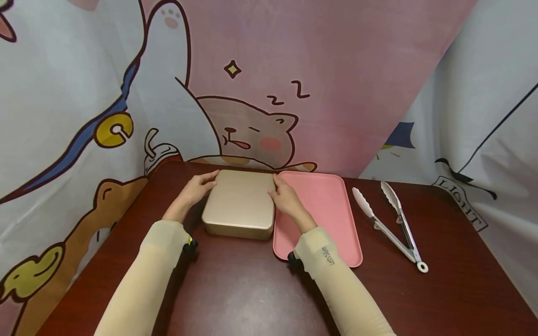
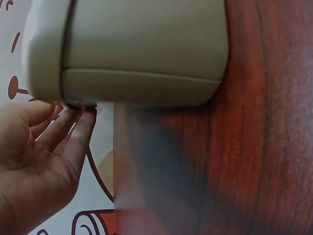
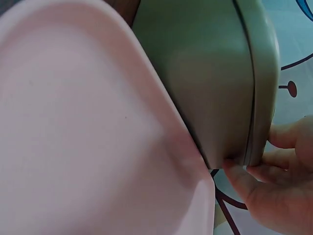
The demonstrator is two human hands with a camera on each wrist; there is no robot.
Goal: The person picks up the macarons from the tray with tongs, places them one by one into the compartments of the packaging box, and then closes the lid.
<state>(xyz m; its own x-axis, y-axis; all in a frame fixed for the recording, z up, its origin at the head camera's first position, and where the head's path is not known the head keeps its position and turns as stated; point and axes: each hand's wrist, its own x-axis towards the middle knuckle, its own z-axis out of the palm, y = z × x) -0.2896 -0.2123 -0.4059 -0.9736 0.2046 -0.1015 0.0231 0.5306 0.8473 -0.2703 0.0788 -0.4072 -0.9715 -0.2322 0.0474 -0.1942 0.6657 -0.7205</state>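
A closed gold tin box (image 1: 240, 198) with rounded corners stands on the table, its lid seated on the body along a thin seam (image 3: 253, 98). My left hand (image 1: 194, 190) grips its back left corner; in the left wrist view the fingertips (image 2: 88, 115) reach the lid's edge from behind. At the back right corner my right hand (image 1: 289, 198) grips the box too. From the right wrist, its thumb lies against the lid while the other fingers bend around the corner near the seam. The tin's contents are hidden under the lid.
A pink tray (image 1: 325, 200) lies right beside the tin, partly beneath my right forearm. Farther right, white-tipped metal tongs (image 1: 397, 233) lie spread on the dark red wooden table (image 1: 235, 289). A cartoon-printed curtain (image 1: 336, 84) hangs behind the table and along its sides.
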